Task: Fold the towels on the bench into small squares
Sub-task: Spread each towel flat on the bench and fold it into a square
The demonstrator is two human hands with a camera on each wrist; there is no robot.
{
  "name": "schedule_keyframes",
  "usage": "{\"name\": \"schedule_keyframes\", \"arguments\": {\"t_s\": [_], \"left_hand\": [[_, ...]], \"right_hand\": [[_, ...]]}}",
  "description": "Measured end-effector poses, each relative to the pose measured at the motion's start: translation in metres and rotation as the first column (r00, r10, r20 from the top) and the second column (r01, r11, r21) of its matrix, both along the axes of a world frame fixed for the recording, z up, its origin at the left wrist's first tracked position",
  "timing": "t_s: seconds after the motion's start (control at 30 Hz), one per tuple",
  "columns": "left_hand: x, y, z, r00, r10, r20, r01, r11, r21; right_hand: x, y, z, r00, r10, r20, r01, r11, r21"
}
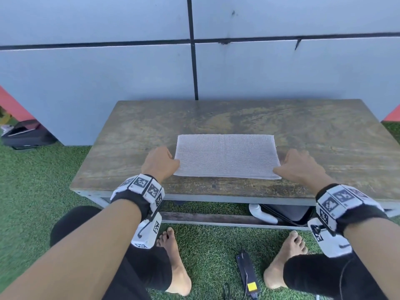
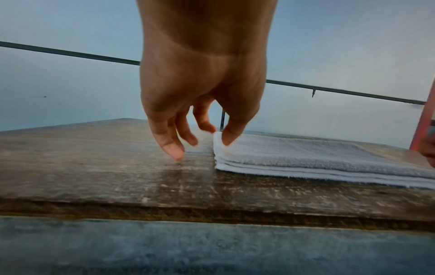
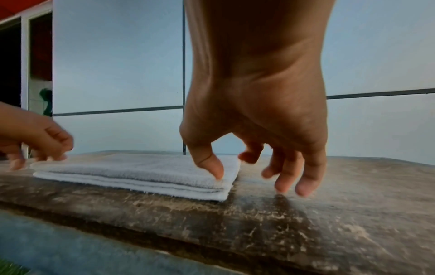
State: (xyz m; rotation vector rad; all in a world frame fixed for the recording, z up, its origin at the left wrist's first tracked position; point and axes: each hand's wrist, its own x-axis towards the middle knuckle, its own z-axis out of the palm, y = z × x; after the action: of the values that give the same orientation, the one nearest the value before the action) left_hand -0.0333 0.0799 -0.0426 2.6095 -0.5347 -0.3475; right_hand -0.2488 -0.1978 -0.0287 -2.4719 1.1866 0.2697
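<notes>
Pale grey wall panels [image 1: 108, 72] with dark seams stand behind a weathered brown wooden bench [image 1: 324, 137], which rests on green artificial turf [image 1: 32, 191].

1 white terry towel [image 1: 226, 155], folded into a flat rectangle of several layers, lies on the bench top. Its position is near the front edge, roughly midway between the left and right ends, with its long sides parallel to that front edge. The layered edges are visible in both wrist views.

The left hand [image 1: 159, 163] is at the left short edge of the towel. Its thumb tip lies on the top layer near the far left corner, and its other fingers hang loosely curled above the bare wood just beside the towel. It grasps nothing.

The right hand [image 1: 300, 167] is at the right short edge. Its thumb tip presses on the top layer at the near right corner; its fingers hang relaxed over the bare wood beside the towel. It grasps nothing.

Both wrists carry black bands with white marker tiles [image 1: 144, 185].

Below the bench, 2 bare feet [image 1: 175, 263] rest on the turf, with a black flat device [image 1: 247, 273] between them.
</notes>
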Motion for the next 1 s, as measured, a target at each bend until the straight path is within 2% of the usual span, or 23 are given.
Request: {"name": "schedule_keyframes", "arguments": {"t_s": [0.07, 0.13, 0.17, 0.23, 0.37, 0.47, 0.67, 1.0], "left_hand": [[-0.006, -0.011, 0.002, 0.993, -0.001, 0.120, 0.009, 0.998, -0.063], [-0.010, -0.028, -0.001, 0.966, -0.120, 0.230, 0.146, 0.984, -0.101], [-0.012, -0.038, -0.004, 0.944, -0.191, 0.268, 0.225, 0.969, -0.102], [-0.014, -0.063, -0.012, 0.902, -0.312, 0.299, 0.352, 0.932, -0.088], [-0.023, -0.101, -0.034, 0.868, -0.454, 0.200, 0.455, 0.890, 0.044], [-0.026, -0.103, -0.053, 0.861, -0.485, 0.157, 0.462, 0.872, 0.161], [-0.022, -0.096, -0.060, 0.852, -0.473, 0.224, 0.454, 0.881, 0.134], [-0.011, -0.074, -0.056, 0.881, -0.436, 0.181, 0.407, 0.896, 0.180]], "right_hand": [[0.007, 0.004, -0.004, 0.993, -0.003, 0.121, 0.020, 0.991, -0.134], [0.022, 0.014, -0.007, 0.952, 0.100, 0.288, -0.032, 0.972, -0.232], [0.032, 0.021, -0.007, 0.935, 0.168, 0.312, -0.088, 0.963, -0.255], [0.053, 0.033, -0.015, 0.909, 0.305, 0.283, -0.230, 0.935, -0.269], [0.082, 0.051, -0.041, 0.878, 0.440, 0.191, -0.407, 0.894, -0.187], [0.084, 0.052, -0.062, 0.886, 0.450, 0.111, -0.428, 0.887, -0.177], [0.083, 0.048, -0.070, 0.890, 0.435, 0.139, -0.399, 0.888, -0.229], [0.061, 0.032, -0.065, 0.913, 0.394, 0.108, -0.365, 0.906, -0.216]]}}
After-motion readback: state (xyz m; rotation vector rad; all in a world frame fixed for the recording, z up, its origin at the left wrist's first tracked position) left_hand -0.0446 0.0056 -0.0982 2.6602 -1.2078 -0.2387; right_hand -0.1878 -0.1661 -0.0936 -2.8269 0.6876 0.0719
